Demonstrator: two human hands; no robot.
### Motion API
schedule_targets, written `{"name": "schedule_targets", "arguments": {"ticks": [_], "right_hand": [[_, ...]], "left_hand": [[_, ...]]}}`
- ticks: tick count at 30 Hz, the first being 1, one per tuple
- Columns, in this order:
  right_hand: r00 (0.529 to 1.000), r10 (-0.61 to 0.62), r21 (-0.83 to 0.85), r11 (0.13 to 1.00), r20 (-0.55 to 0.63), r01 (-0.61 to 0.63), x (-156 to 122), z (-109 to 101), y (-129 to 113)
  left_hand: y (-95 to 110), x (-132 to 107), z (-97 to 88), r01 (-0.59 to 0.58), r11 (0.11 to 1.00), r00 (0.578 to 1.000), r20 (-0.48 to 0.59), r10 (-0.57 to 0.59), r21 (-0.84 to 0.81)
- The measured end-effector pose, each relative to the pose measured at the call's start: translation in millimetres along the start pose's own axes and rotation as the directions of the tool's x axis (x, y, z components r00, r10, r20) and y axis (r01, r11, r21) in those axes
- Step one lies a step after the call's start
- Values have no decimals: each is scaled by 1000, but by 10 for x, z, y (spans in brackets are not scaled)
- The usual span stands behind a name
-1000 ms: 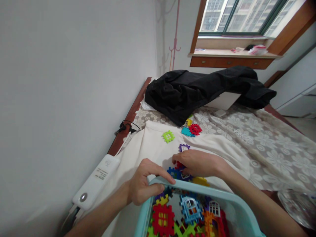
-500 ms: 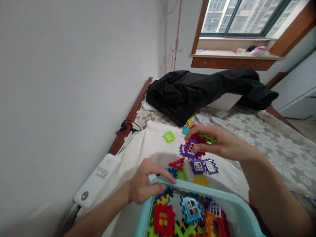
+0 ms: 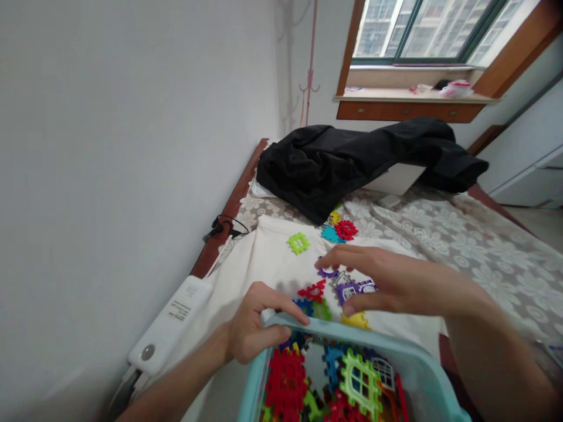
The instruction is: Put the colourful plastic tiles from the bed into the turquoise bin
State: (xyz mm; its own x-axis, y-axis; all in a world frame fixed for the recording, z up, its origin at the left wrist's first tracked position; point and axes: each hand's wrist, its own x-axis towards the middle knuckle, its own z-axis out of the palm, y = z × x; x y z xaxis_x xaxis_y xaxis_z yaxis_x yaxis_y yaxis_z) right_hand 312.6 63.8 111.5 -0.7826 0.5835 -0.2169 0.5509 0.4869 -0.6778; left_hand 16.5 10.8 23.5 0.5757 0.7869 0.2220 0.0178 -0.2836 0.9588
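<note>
My left hand (image 3: 264,322) is closed on the far left rim of a light blue plastic bin (image 3: 352,335), thumb inside and fingers over the edge. Inside lie many toothed plastic building pieces, among them a lime window piece (image 3: 361,382) on top and a red square piece (image 3: 287,384). My right hand (image 3: 373,278) hovers past the far rim, thumb and fingers apart, with nothing seen between them. Under it are purple window pieces (image 3: 347,292), partly hidden. A red triangular piece (image 3: 313,291) and a yellow piece (image 3: 355,320) lie close by.
A lime square piece (image 3: 298,243), a red piece (image 3: 346,230) and a turquoise piece (image 3: 331,234) lie farther off, by the white cloth (image 3: 268,246). Black clothing (image 3: 321,164) covers the bed's back. A white power strip (image 3: 171,322) runs along the left edge.
The pieces in my right hand have left it, and the hand now shows open. A lime window piece now tops the bin's contents. My left hand stays on the rim.
</note>
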Motion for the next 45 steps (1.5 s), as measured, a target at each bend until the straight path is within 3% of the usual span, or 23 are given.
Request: {"name": "schedule_targets", "arguments": {"ticks": [3,5,7,10,15,21,28,30,34,40,45], "right_hand": [[958,286,-194,939,-11,-283,205,140,370],[934,348,-270,909,78,-317,333,265,525],[936,336,-334,898,106,-284,424,381,587],[951,310,-416,865,4,-281,485,481,571],[962,272,-448,858,-21,-252,506,444,532],[938,332,-341,897,96,-282,521,345,567],[990,140,-150,979,19,-136,435,125,468],[994,77,-56,996,81,-72,439,120,404],[970,32,-41,999,242,-23,524,304,350],[969,106,-191,980,221,-64,638,575,384],[973,28,-228,973,228,26,658,581,317]], "left_hand": [[22,0,-2,-6,1000,1000,-6,6,-15],[35,2,-3,-15,1000,1000,-4,15,-12],[43,5,-5,-7,1000,1000,-2,7,1],[48,10,-5,-8,1000,1000,-3,8,6],[47,18,-7,-23,1000,1000,10,23,9],[64,28,-9,-28,999,1000,8,28,27],[42,17,-5,-13,1000,1000,2,13,12],[21,10,-8,-23,1000,1000,1,23,2],[15,-3,-14,-15,1000,1000,10,15,8],[31,-2,-15,19,1000,1000,2,-19,21],[24,6,-9,-6,1000,1000,10,6,21]]}}
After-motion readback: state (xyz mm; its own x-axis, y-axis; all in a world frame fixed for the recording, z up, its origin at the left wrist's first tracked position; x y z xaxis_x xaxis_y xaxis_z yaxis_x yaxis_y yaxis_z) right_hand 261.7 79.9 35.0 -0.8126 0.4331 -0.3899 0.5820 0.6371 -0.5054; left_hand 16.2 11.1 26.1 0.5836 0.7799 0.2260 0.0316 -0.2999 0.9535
